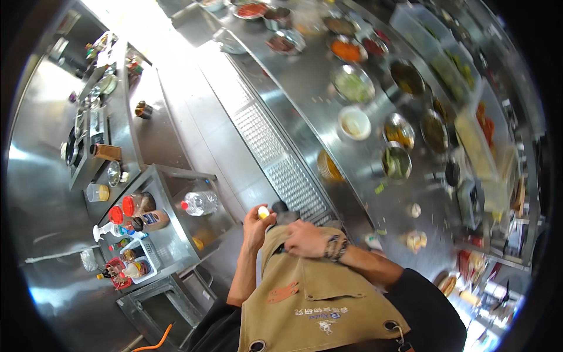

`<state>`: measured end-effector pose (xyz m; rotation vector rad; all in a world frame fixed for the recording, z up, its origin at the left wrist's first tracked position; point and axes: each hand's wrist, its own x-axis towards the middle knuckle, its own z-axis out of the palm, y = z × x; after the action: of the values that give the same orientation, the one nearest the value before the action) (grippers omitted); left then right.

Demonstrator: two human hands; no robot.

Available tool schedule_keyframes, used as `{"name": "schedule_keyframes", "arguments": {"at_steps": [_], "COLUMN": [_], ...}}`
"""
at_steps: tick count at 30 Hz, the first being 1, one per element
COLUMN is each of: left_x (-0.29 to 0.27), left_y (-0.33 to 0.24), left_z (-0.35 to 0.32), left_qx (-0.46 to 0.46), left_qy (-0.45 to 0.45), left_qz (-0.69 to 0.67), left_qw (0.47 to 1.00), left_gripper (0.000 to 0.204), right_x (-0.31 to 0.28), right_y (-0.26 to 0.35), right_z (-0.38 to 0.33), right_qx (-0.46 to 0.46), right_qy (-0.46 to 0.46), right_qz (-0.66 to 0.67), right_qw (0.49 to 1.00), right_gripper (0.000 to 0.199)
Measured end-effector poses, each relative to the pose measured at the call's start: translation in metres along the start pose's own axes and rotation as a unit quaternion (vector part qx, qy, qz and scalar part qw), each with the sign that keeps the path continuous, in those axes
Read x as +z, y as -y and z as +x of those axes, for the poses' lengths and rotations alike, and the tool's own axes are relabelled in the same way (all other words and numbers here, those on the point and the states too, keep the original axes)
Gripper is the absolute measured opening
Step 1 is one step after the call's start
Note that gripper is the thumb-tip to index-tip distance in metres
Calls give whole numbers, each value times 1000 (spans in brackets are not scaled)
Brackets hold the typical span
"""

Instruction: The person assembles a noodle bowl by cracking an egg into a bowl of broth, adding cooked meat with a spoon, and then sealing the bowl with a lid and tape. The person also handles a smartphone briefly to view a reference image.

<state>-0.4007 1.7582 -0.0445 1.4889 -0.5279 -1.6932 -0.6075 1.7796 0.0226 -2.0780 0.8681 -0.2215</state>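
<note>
My left hand (255, 229) is raised beside the apron, fingers closed around a small pale yellow-and-white piece (263, 212) whose kind I cannot make out. Against the front of the tan apron (328, 276) lies my right hand (306, 239), its fingers curled at a dark opening in the cloth. It seems to grip the fabric there, and the fingertips are partly hidden. A patterned band (335, 247) circles the right wrist. Beyond the hands, the dark tip of a shoe (281, 207) shows on the floor.
A steel counter (305, 88) on the right carries bowls of chopped food, a white bowl (354, 122) and clear plastic tubs (440, 53). At left, a lower steel table holds jars, a basket (151, 258) and a clear bottle (200, 203). A drain grate (258, 129) runs along the floor between.
</note>
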Motion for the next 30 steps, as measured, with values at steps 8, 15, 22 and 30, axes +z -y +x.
{"name": "schedule_keyframes", "arguments": {"at_steps": [8,15,22,30], "left_x": [-107,-133,-169,-203], "left_y": [-111,-197,-329,-431], "left_z": [99,223,320,462], "left_qx": [45,52,48,41], "left_qy": [-83,-137,-210,-249], "left_qz": [-56,-103,-186,-209], "left_qw": [994,984,959,945], "left_gripper": [41,37,22,29], "right_x": [-4,-100,-355,-454], "right_y": [39,-6,-65,-168], "right_z": [218,380,507,607], "right_qx": [-162,-208,-180,21], "right_qy": [176,275,49,271], "right_qz": [-290,-275,220,766], "right_qw": [927,898,958,583], "right_gripper": [19,17,30,80]}}
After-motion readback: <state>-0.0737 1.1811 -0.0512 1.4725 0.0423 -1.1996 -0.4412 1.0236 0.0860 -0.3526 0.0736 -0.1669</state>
